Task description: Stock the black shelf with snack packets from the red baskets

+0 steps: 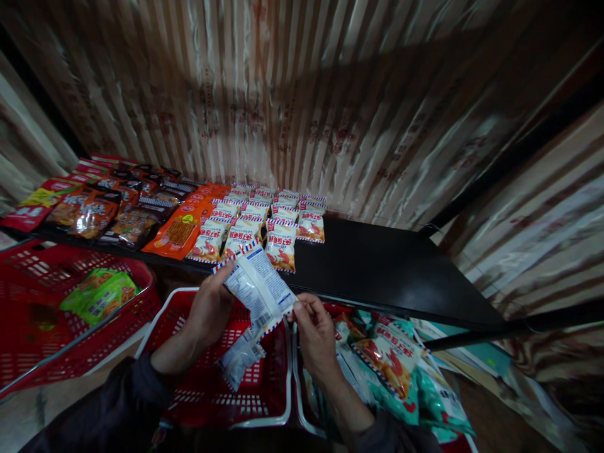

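My left hand (211, 309) pinches the upper left edge of a white snack packet (258, 286), and my right hand (315, 330) grips its lower right corner. The packet's printed back with a barcode faces me, tilted above a red basket (290, 377). Inside that basket lies another small packet (241, 358). Just beyond my hands, rows of white shrimp-picture packets (282, 244) lie on a black shelf (377, 264). To the right of my right hand, a second basket holds a white packet (391, 353) and several green packets (436, 396).
Left along the shelf lie an orange packet (177, 234), dark brown packets (132, 223) and red packets (40, 200). A red basket (28, 333) at the left holds green packets (101, 294). Pleated sheeting (264, 82) hangs behind the shelf; a black post (514, 151) slants at right.
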{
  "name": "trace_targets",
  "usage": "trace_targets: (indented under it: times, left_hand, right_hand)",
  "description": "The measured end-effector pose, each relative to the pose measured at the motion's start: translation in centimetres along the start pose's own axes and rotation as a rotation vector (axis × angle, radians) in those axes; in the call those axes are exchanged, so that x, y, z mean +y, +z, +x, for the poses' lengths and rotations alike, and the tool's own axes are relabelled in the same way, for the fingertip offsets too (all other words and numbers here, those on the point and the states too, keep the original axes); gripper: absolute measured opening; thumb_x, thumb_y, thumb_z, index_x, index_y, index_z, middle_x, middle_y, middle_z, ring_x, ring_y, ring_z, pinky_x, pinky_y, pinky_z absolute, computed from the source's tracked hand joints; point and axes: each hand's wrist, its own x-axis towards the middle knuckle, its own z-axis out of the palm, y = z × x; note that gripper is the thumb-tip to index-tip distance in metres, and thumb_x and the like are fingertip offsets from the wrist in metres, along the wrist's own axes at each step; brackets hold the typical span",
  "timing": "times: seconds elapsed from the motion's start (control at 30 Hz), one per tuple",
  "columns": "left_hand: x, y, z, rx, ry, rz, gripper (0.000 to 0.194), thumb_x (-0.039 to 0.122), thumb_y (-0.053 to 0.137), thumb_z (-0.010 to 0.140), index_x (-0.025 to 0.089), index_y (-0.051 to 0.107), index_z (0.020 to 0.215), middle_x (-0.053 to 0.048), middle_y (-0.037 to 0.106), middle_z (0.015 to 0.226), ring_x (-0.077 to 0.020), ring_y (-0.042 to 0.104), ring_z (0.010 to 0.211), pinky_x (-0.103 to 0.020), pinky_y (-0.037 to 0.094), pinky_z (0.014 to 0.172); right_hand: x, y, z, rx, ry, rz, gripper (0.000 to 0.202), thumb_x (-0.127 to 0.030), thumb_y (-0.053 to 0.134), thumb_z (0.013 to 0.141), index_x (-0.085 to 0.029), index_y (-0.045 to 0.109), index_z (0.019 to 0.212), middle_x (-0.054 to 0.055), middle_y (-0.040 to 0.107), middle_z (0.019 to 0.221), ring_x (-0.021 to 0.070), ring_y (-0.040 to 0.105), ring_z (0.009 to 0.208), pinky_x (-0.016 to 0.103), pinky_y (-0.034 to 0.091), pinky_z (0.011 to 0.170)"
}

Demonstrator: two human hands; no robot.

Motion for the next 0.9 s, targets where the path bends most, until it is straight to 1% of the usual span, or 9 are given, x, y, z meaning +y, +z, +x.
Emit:
trace_targets:
  times: [0.13,0.27,0.37,0.47,0.53,0.63,0.7,0.77,0.9]
  left_hand:
    - [0.0,1.0,-0.8,-0.096,-0.074,-0.078,0.027,0.037,0.069,0.069,0.015,0.065,0.085,0.000,0.066,0.073,-0.0122,0.058,0.062,-0.022,0.045,0.059]
    - [-0.4,1.5,-1.2,-0.096,-0.115,-0.074,0.029,0.033,0.071,0.066,0.016,0.062,0.088,-0.001,0.067,0.078,-0.0126,0.059,0.065,-0.022,0.045,0.058]
    - [-0.3,1.9,-1.7,-0.061,-0.078,0.005,0.032,0.033,0.072,0.062,0.017,0.061,0.088,-0.004,0.068,0.086,-0.0178,0.062,0.074,-0.026,0.047,0.062]
    - [0.4,2.4,-2.3,-0.022,-0.047,0.077,0.027,0.033,0.072,0.058,0.018,0.062,0.078,-0.006,0.069,0.087,-0.0257,0.062,0.087,-0.032,0.049,0.069]
    - [0.8,2.7,-2.6,0.002,-0.037,0.116,0.022,0.031,0.072,0.056,0.019,0.062,0.071,-0.007,0.069,0.085,-0.0291,0.061,0.093,-0.034,0.050,0.070]
    - [1.2,2.8,-2.6,0.049,-0.036,0.161,0.018,0.030,0.069,0.056,0.019,0.062,0.068,-0.007,0.070,0.083,-0.0307,0.060,0.095,-0.036,0.051,0.070]
    - [1.2,2.8,-2.6,0.059,-0.042,0.171,0.016,0.029,0.069,0.057,0.020,0.062,0.067,-0.007,0.070,0.084,-0.0305,0.061,0.095,-0.036,0.051,0.071]
    - [1.2,2.8,-2.6,0.048,-0.057,0.167,0.016,0.029,0.070,0.056,0.019,0.062,0.067,-0.008,0.070,0.084,-0.0300,0.061,0.093,-0.036,0.051,0.071]
    - [0.3,2.5,-2.5,0.006,-0.059,0.130,0.023,0.032,0.072,0.057,0.018,0.063,0.073,-0.007,0.071,0.087,-0.0269,0.063,0.088,-0.033,0.050,0.072]
  right_hand:
    - [-0.4,0.3,0.0,0.015,0.017,0.029,0.022,-0.039,0.065,0.077,-0.021,0.058,0.087,-0.004,0.057,0.062,0.0104,0.051,0.057,0.023,0.041,0.058]
    - [-0.5,0.4,-0.1,0.033,0.029,0.042,0.023,-0.039,0.066,0.076,-0.020,0.058,0.087,-0.003,0.058,0.063,0.0110,0.053,0.058,0.024,0.042,0.058]
    - [-0.2,0.3,-0.1,0.038,0.023,0.008,0.024,-0.039,0.066,0.076,-0.020,0.058,0.089,-0.003,0.059,0.063,0.0115,0.054,0.058,0.024,0.043,0.058]
    - [0.1,0.1,0.1,0.041,-0.018,-0.073,0.024,-0.039,0.064,0.077,-0.020,0.057,0.091,-0.002,0.059,0.067,0.0120,0.055,0.060,0.025,0.045,0.059]
    - [0.1,0.1,0.0,0.089,-0.119,-0.210,0.023,-0.037,0.062,0.078,-0.021,0.056,0.095,0.001,0.061,0.076,0.0141,0.057,0.067,0.028,0.048,0.063]
    - [-0.6,0.1,-0.3,0.122,-0.445,-0.544,0.025,-0.028,0.059,0.080,-0.022,0.056,0.103,0.007,0.061,0.098,0.0198,0.059,0.087,0.037,0.049,0.076]
    - [-1.1,0.0,-0.7,0.048,-0.697,-0.740,0.030,-0.023,0.058,0.080,-0.025,0.055,0.110,0.008,0.058,0.111,0.0237,0.055,0.102,0.044,0.046,0.086]
    - [-1.5,0.0,-1.1,-0.067,-0.872,-0.849,0.040,-0.020,0.057,0.080,-0.027,0.051,0.119,0.008,0.055,0.121,0.0267,0.050,0.114,0.050,0.042,0.094]
    - [-1.5,-0.1,-1.4,-0.270,-0.939,-0.932,0.056,-0.025,0.057,0.081,-0.027,0.039,0.133,0.010,0.047,0.135,0.0306,0.040,0.127,0.054,0.039,0.098]
